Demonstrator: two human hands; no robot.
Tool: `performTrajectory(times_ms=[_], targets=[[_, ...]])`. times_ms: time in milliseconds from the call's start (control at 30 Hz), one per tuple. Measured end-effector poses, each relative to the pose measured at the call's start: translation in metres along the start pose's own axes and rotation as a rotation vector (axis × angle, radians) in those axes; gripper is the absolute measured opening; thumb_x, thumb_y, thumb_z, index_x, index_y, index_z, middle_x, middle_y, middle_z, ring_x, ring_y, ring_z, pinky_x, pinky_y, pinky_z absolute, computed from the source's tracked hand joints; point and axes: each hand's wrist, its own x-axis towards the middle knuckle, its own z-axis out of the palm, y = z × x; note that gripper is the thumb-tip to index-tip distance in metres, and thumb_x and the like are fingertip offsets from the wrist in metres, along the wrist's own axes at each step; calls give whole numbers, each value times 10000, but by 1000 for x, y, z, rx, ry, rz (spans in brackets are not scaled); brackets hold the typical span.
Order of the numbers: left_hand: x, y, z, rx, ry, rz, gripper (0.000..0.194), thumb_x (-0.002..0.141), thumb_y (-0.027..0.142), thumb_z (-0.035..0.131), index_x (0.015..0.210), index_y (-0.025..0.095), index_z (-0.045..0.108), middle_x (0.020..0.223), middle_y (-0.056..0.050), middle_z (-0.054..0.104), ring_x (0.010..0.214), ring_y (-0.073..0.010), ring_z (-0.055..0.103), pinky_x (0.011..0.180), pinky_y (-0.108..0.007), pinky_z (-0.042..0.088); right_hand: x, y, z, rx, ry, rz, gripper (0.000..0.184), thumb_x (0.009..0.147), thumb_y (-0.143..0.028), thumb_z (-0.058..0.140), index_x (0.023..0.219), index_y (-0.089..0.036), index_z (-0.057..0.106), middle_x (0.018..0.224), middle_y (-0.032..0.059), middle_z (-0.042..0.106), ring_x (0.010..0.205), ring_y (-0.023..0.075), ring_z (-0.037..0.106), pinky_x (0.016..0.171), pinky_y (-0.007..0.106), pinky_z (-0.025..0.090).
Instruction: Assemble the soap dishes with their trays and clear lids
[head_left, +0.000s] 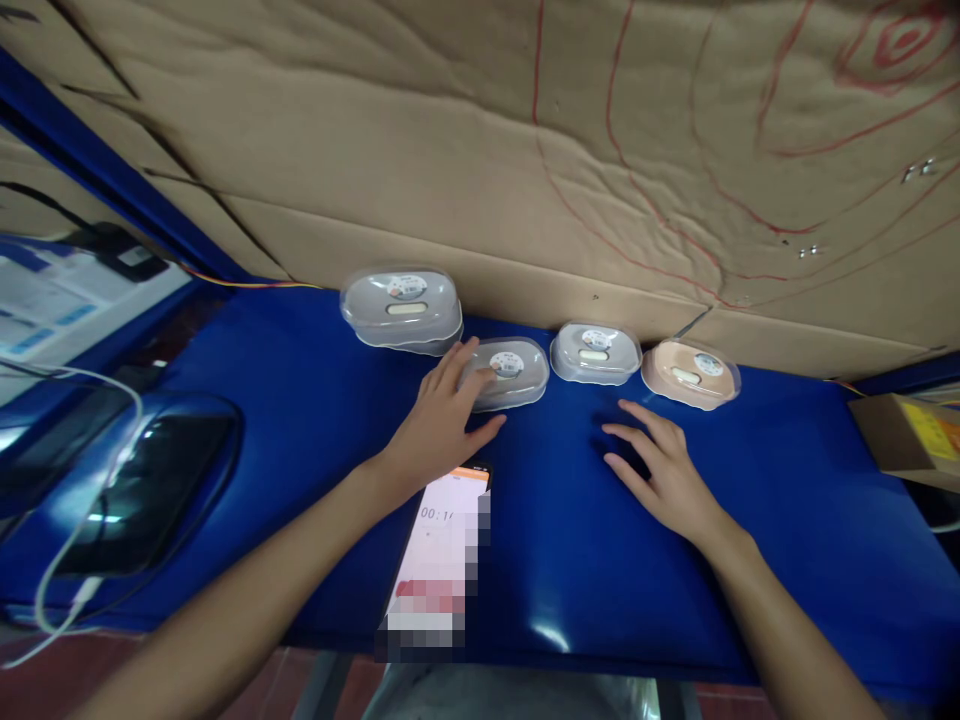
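Observation:
My left hand [442, 420] reaches forward with its fingers spread, the fingertips resting on a grey lidded plastic box [514, 372]. My right hand [660, 465] lies open and flat on the blue table [315, 400], holding nothing. To the right of the grey box stand a second clear-grey box [596, 352] and a peach-coloured box [690, 373]. At the back left sits a larger stack of two grey boxes [403, 308]. A phone [446, 550] showing a timer lies under my left wrist.
A cardboard wall [525, 150] with red pen lines rises just behind the boxes. At left lie a dark oval recess [142, 490] and a white cable [82, 560]. A cardboard carton [911, 440] sits at the right edge. Papers [52, 300] lie at far left.

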Motion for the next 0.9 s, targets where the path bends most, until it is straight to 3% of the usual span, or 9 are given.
performTrajectory(times_ms=[100, 200, 300, 433, 533, 633, 733, 800, 900], targets=[[-1, 5, -1, -68, -15, 82, 348, 982, 304, 730, 1286, 219, 583, 1572, -177, 503, 1515, -395, 448, 1216, -605, 449, -1, -9, 1, 62, -13, 2, 529, 1072, -402, 621, 1569, -325, 458, 1661, 158, 463, 1491, 380, 506, 1166, 627, 466], [-3, 15, -5, -137, -64, 140, 450, 940, 328, 797, 1329, 235, 592, 1472, -144, 579, 1397, -361, 533, 1177, -570, 492, -2, -16, 2, 121, -34, 10, 734, 1048, -457, 660, 1673, -353, 291, 1709, 169, 390, 1549, 397, 442, 1190, 660, 454], [-7, 22, -6, -217, -151, 158, 577, 921, 337, 822, 1434, 260, 569, 1547, -143, 536, 1435, -368, 504, 1191, -567, 480, -2, -21, 3, 169, -71, 12, 894, 1010, -510, 704, 1716, -365, 175, 1756, 171, 311, 1605, 415, 358, 1211, 681, 438], [-11, 26, -2, -193, -197, 129, 644, 942, 404, 795, 1520, 297, 535, 1720, -160, 372, 1509, -426, 433, 1193, -648, 432, -3, -25, 9, 213, -125, 8, 981, 1001, -520, 713, 1736, -357, 85, 1789, 169, 251, 1636, 413, 302, 1231, 686, 422], [-11, 25, -2, -159, -202, 154, 659, 963, 451, 770, 1550, 304, 509, 1703, -152, 423, 1509, -420, 444, 1191, -646, 417, -3, -27, 14, 233, -155, 14, 961, 1014, -508, 697, 1736, -348, 84, 1793, 161, 247, 1642, 402, 292, 1249, 681, 402], [-5, 19, -14, -138, -50, 152, 522, 998, 477, 719, 1446, 248, 584, 1544, -163, 584, 1403, -361, 565, 1146, -547, 474, -4, -28, 17, 236, -189, 33, 891, 1040, -499, 658, 1731, -347, 117, 1793, 155, 247, 1643, 394, 292, 1249, 675, 408], [5, 4, -32, -34, 254, -79, 212, 1072, 372, 576, 1168, 213, 679, 1162, -121, 731, 1161, -301, 687, 1014, -450, 531, -3, -27, 16, 232, -212, 43, 830, 1068, -487, 608, 1729, -355, 125, 1798, 145, 240, 1644, 385, 295, 1254, 674, 404], [11, -8, -41, 92, 312, -216, 228, 1073, 396, 545, 1055, 221, 690, 1057, -112, 747, 1090, -326, 703, 966, -466, 515, -3, -27, 15, 231, -224, 48, 817, 1073, -484, 598, 1729, -359, 127, 1801, 139, 234, 1645, 386, 292, 1260, 679, 394], [15, -21, -42, 257, 307, -316, 307, 1070, 467, 522, 1066, 215, 696, 1120, -147, 754, 1103, -376, 696, 982, -525, 473, -2, -26, 13, 226, -227, 60, 811, 1074, -480, 597, 1729, -367, 132, 1802, 139, 236, 1641, 395, 301, 1253, 689, 400]])
